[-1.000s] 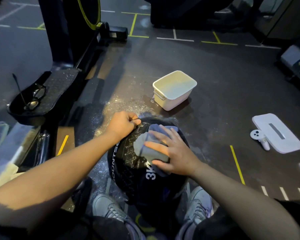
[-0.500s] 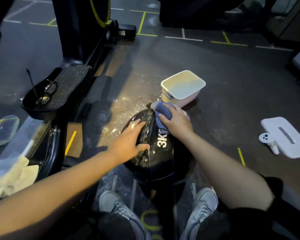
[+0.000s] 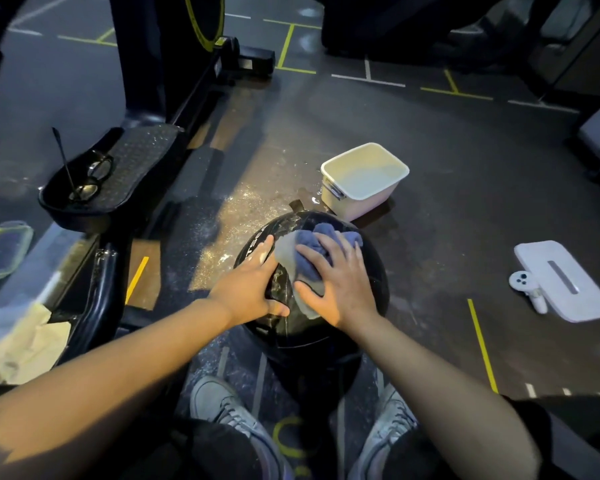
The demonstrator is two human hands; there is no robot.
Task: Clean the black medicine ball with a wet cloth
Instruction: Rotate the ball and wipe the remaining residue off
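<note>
- Two hands work the black medicine ball (image 3: 354, 317), which sits on the gym floor (image 3: 465, 174) between the person's shoes (image 3: 219, 407), just short of a white tub (image 3: 362, 180).
- Right hand (image 3: 336, 285), fingers spread flat, presses the blue wet cloth (image 3: 312, 258) onto the ball's top; left hand (image 3: 248, 287), fingers straight, braces the left flank.
- Risk one: a hard push forward could roll the ball away from the bracing palm and knock the tub, spilling its contents over already speckled flooring.
- Risk two: the bunched cloth may skid, leaving streaks.
- Against half a second ago, the right hand has drawn the cloth back from the far rim to the crown; the "3K" marking no longer shows, and the left hand sits higher.
</note>
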